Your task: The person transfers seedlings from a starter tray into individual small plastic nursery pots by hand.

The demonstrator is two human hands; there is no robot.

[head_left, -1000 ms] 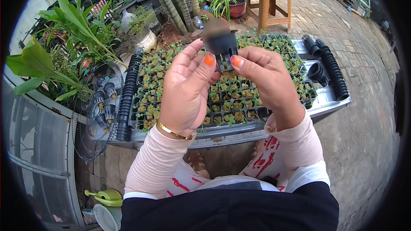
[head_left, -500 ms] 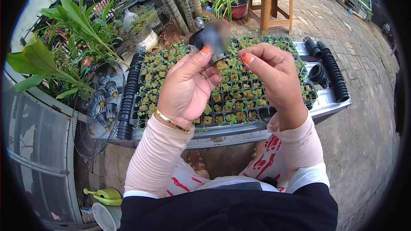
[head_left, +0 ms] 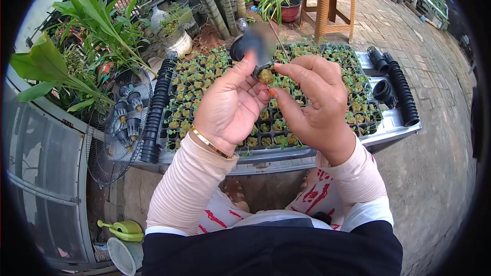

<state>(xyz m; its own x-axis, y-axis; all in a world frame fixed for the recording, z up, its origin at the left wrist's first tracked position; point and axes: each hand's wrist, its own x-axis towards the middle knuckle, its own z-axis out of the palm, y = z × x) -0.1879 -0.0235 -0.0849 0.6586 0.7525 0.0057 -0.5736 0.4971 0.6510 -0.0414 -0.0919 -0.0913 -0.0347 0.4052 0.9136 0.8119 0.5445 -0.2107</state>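
Observation:
My left hand (head_left: 232, 99) holds a black net pot (head_left: 238, 48) tipped on its side, its narrow end toward me; part of the pot is blurred. A yellowish-brown growing plug (head_left: 266, 75) shows at that narrow end. My right hand (head_left: 317, 102) has thumb and forefinger closed around the plug from the right. A thin brown stick (head_left: 277, 38) rises from behind the right hand's fingers. Under both hands lies a black seedling tray (head_left: 255, 148), its cells filled with similar plugs and small green seedlings.
Stacks of black pots flank the tray, left (head_left: 156, 112) and right (head_left: 401, 89). A wire basket (head_left: 97, 158) holds several filled pots at left. A brown stool (head_left: 327, 7) stands behind; a green watering can (head_left: 125, 230) sits lower left. Tall plants (head_left: 97, 25) fill the back left.
My right hand has moved left to the plug, its thumb and forefinger now at it. My left hand keeps holding the net pot. The view has shifted slightly.

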